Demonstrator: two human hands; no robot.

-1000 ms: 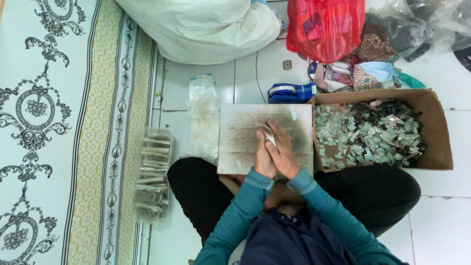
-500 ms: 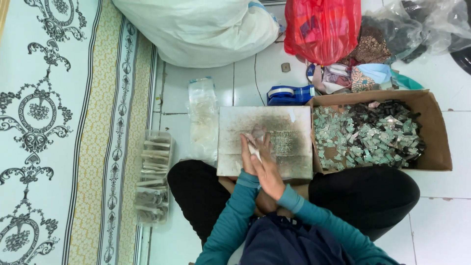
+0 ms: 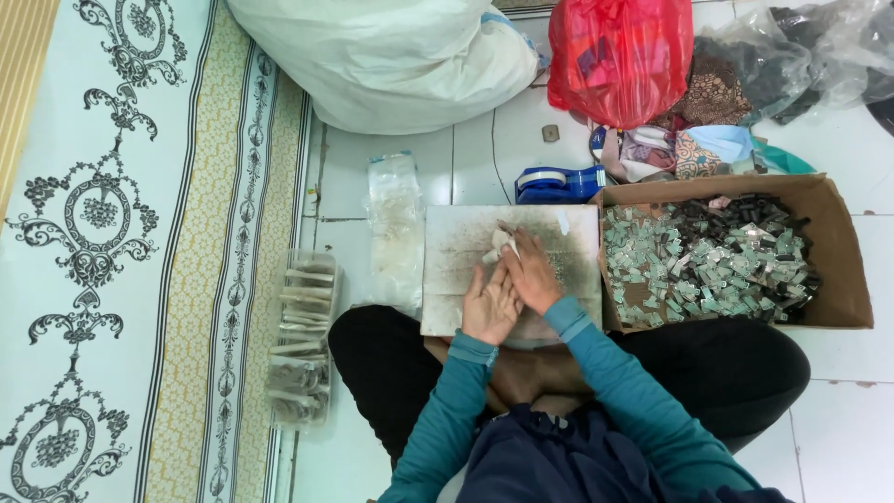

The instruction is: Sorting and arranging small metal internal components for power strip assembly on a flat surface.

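Observation:
I sit cross-legged with a worn grey board [image 3: 568, 244] across my lap. My right hand [image 3: 533, 272] lies on the board and pinches a small white piece [image 3: 496, 246] at its fingertips. Just below and to its left, my left hand [image 3: 488, 305] rests palm up on the board with its fingers apart, touching the right hand and holding nothing that I can see. Both sleeves are teal.
A cardboard box [image 3: 843, 270] with several small silver and dark pieces stands right of the board. A blue tape dispenser [image 3: 557, 183], a red bag [image 3: 619, 56] and a white sack [image 3: 391, 61] lie behind. Clear packets [image 3: 300, 340] and a plastic bag [image 3: 393, 219] sit left, beside a patterned rug [image 3: 112, 242].
My hands have moved left across the board and drawn apart. Both were closed together around the white piece; now only the right holds it and the left lies open.

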